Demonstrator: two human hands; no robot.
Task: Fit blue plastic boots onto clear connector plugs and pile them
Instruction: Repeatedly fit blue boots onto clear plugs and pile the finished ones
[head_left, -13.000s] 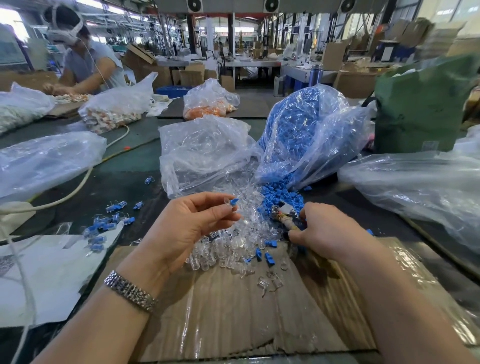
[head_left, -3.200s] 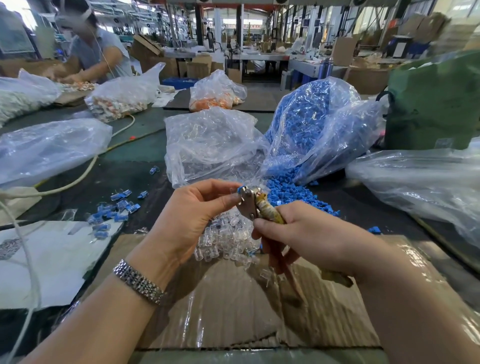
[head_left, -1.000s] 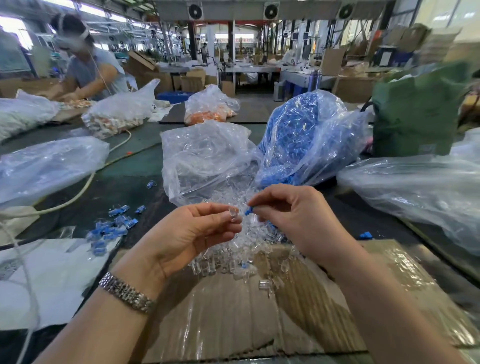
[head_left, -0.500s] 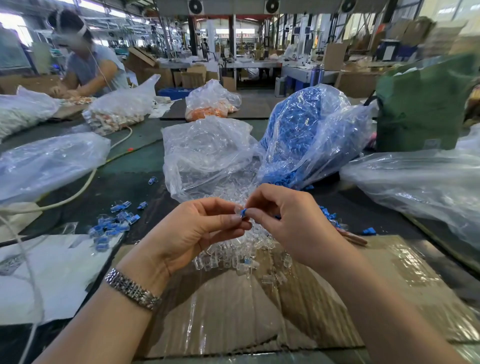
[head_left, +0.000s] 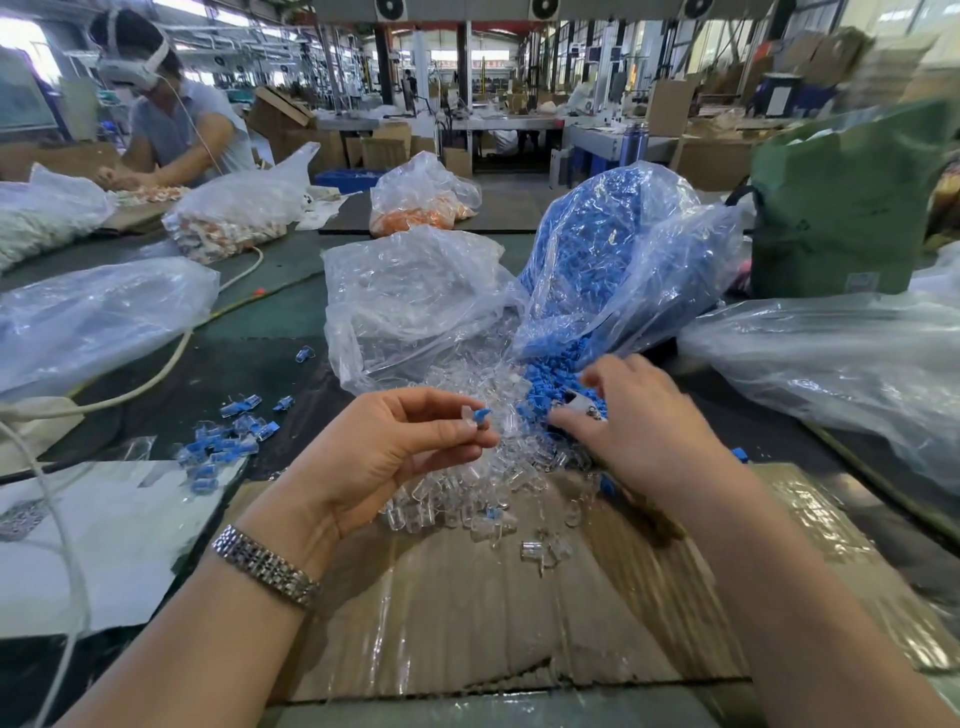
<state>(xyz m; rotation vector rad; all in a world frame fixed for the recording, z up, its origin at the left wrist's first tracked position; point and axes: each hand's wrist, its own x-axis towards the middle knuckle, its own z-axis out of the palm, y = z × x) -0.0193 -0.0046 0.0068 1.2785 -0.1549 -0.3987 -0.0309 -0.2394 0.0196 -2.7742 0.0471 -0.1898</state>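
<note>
Head view, left hand (head_left: 384, 452) pinches blue boot (head_left: 480, 415) on clear plug (head_left: 469, 416), right hand (head_left: 639, 415) at 3 o'clock, fingers loose over blue pile (head_left: 556, 376).

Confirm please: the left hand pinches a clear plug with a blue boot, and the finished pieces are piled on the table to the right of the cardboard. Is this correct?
Not quite. The finished pile lies to the left of the cardboard, not the right, as the head view shows. The rest holds: the left hand pinches a clear plug with a blue boot.
</note>
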